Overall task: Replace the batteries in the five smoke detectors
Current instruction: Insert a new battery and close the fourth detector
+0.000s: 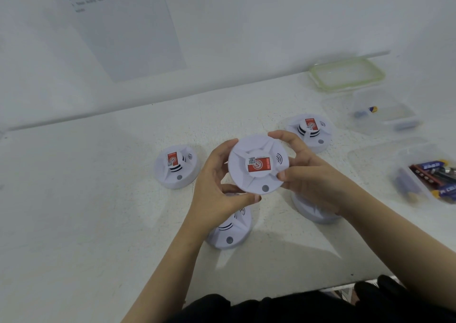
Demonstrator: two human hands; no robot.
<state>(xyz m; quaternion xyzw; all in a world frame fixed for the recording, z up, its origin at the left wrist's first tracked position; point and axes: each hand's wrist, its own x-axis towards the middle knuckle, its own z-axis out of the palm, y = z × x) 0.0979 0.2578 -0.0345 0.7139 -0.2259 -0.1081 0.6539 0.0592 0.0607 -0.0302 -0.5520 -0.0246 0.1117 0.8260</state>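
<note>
Gripping one detector (257, 164) by its rim above the counter (98, 199), your left hand (217, 187) and right hand (308, 174) partly hide two others, the near detector (229, 234) and the right detector (311, 213). The left detector (176, 166) and far detector (309, 131) stand unobstructed: five in all. Of two tubs, the battery tub (404, 184) is cut off at the right edge and the far tub (399, 120) is blurred. One lid (348, 74).
</note>
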